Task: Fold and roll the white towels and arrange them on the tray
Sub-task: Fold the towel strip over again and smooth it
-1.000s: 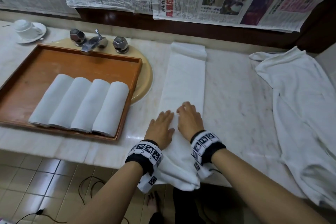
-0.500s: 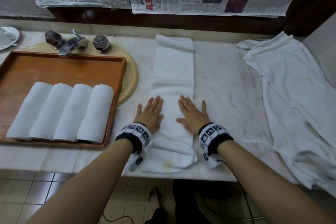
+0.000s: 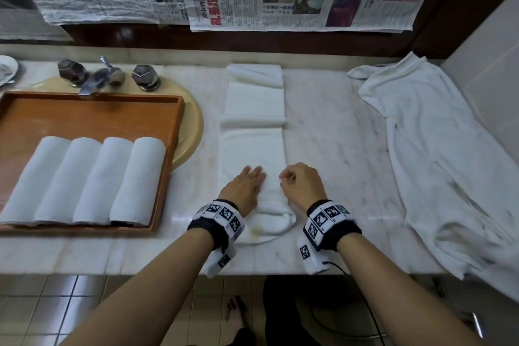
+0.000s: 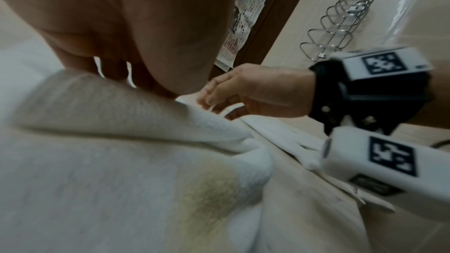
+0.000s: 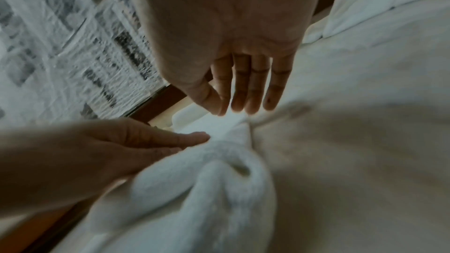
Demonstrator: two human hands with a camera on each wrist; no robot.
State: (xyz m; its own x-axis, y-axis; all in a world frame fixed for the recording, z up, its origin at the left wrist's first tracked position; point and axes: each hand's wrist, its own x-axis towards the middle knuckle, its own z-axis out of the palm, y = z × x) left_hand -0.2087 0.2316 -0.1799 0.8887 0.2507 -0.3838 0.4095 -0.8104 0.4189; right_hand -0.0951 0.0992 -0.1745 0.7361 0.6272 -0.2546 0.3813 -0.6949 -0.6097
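The towel point(image 3: 254, 154) lies as a long folded strip up the middle of the head view, its far end doubled over near the top of the counter point(image 3: 331, 135). Half a second ago both hands lay flat on it, fingers spread, pressing the strip smooth. Now the near end has been turned over on itself: a small loop of cloth sits just below the hands, and the right wrist view shows that loop as a soft, hollow curl at lower centre. A second ago the near end hung off the counter's front edge; it now lies wholly on the counter.

The left hand point(image 3: 245, 187) rests on the strip with fingers straight and together, pressing down on the cloth. The right hand point(image 3: 302, 185) has gone from flat to curled; the left wrist view shows its thumb and fingers bent at the strip's right edge and touching it, but whether they truly pinch the cloth I cannot tell.

I judge that smoothing is over and rolling has just begun, from the near end toward the far one. The first turn looks loose, so it probably needs tightening before it goes on, or the roll will not match the others.

Four rolls point(image 3: 84, 180) lie side by side in the tray point(image 3: 92, 118) at left of the frame, touching one another. A spread cloth point(image 3: 438, 154) lies at right, not yet folded.
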